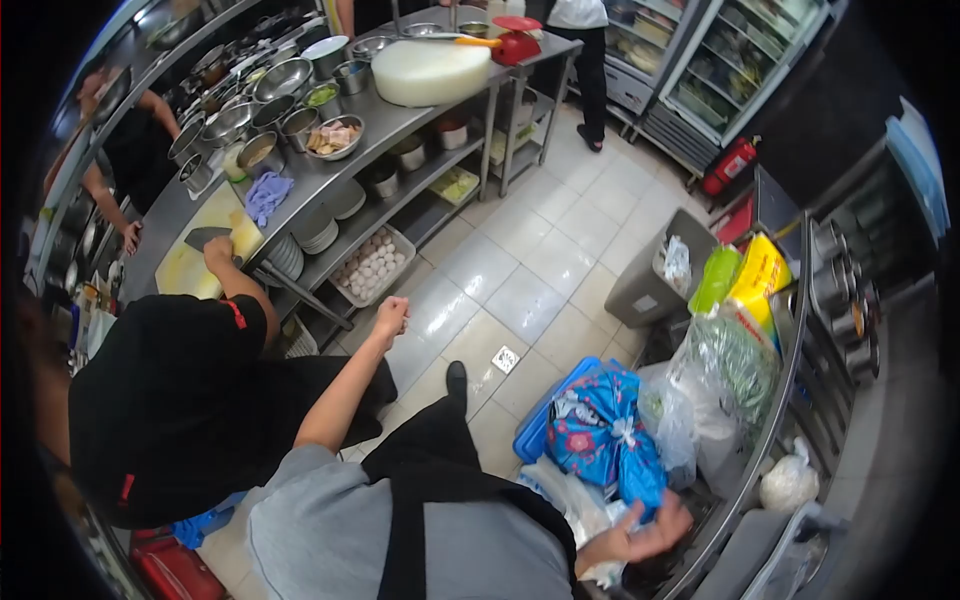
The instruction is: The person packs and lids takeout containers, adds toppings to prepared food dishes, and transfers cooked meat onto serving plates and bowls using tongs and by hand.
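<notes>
My left hand [392, 318] hangs in the air over the tiled floor, its fingers curled into a loose fist. I see nothing in it. My right hand [650, 532] is at the lower right, slightly blurred, with its fingers apart and no object between them. Just beyond it is a blue patterned bag [598, 425], tied at the neck. The bag rests on a blue plastic bin [535, 428], and pale plastic bags lie below. From this view I cannot tell whether the right hand touches any of them.
On my left a co-worker in black [180, 410] holds a knife [207, 237] over a cutting board [175, 265]. Metal bowls [283, 80] and a large white block [430, 72] stand on the counter. Eggs [370, 263] sit below. A grey bin [640, 285] and steel rack [795, 365] are right.
</notes>
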`<action>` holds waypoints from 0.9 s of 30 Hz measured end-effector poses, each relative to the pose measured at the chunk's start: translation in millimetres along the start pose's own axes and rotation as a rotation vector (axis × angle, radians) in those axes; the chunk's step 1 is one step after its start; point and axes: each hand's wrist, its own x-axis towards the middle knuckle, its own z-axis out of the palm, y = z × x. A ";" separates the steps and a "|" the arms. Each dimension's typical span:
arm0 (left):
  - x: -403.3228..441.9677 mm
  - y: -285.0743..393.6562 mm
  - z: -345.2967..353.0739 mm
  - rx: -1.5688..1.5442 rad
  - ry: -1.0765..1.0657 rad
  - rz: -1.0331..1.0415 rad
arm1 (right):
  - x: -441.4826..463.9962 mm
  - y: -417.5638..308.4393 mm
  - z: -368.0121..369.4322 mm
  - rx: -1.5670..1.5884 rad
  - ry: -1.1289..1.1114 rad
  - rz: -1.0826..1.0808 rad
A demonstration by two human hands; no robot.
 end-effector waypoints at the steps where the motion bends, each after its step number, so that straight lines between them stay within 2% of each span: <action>1: 1.9 7.8 -4.9 0.100 0.074 0.094 | -2.2 -6.5 32.3 0.255 -0.140 0.164; 3: 21.8 6.8 -29.1 0.374 0.083 0.349 | -4.9 -16.4 102.0 0.393 -0.331 0.269; 4: 29.6 6.3 -42.0 0.503 0.114 0.575 | -3.4 -27.8 138.0 0.455 -0.427 0.300; 5: 34.1 6.6 -49.9 0.636 0.154 0.799 | -2.6 -37.7 174.5 0.504 -0.509 0.182; 6: 14.5 31.7 -49.2 0.637 0.144 0.630 | -2.0 -48.8 211.4 0.545 -0.588 0.059; 7: 14.0 34.8 -56.2 0.622 0.120 0.553 | -3.7 -64.2 248.1 0.580 -0.672 -0.015; 8: 8.6 44.4 -60.0 0.606 0.085 0.587 | -8.6 -79.7 282.6 0.609 -0.766 -0.083; 10: -13.2 76.7 -61.0 0.590 0.051 0.593 | -19.5 -105.9 355.5 0.709 -1.223 -0.013; 12: -29.6 105.1 -59.8 0.562 0.071 0.475 | -35.6 -151.2 422.3 0.906 -1.485 0.073; 13: -31.4 114.0 -60.6 0.549 0.090 0.389 | -45.2 -174.7 451.4 0.957 -1.541 0.093; 15: -27.3 109.9 -67.7 0.573 0.133 0.462 | -77.8 -209.9 511.3 0.941 -1.636 0.062; 17: -35.3 129.2 -63.6 0.507 0.162 0.199 | -128.5 -231.3 586.4 0.818 -1.694 -0.057; 19: -24.4 116.4 -67.2 0.440 0.254 0.343 | -169.3 -258.3 653.6 0.704 -1.904 0.113; 20: -18.3 108.5 -69.1 0.510 0.354 0.460 | -190.2 -271.1 687.3 0.631 -2.003 0.195; 21: -13.2 101.5 -72.3 0.588 0.456 0.573 | -236.3 -267.4 734.7 0.620 -1.993 0.229; 22: -10.0 96.1 -77.3 0.625 0.476 0.556 | -280.2 -264.8 780.3 0.609 -1.982 0.264; 23: -4.0 82.1 -80.3 0.498 0.491 0.377 | -323.2 -262.2 825.6 0.599 -1.971 0.299; 24: -9.1 100.4 -77.4 0.426 0.569 0.350 | -338.5 -265.2 850.1 0.466 -2.033 0.267; 25: -11.1 97.6 -81.5 0.503 0.568 0.122 | -353.5 -268.4 874.7 0.333 -2.096 0.227; 26: -16.3 112.9 -75.0 0.455 0.622 0.017 | -338.2 -290.1 863.5 0.287 -2.016 0.264; 27: -12.1 95.2 -77.6 0.408 0.654 -0.069 | -322.5 -308.9 848.2 0.238 -1.935 0.303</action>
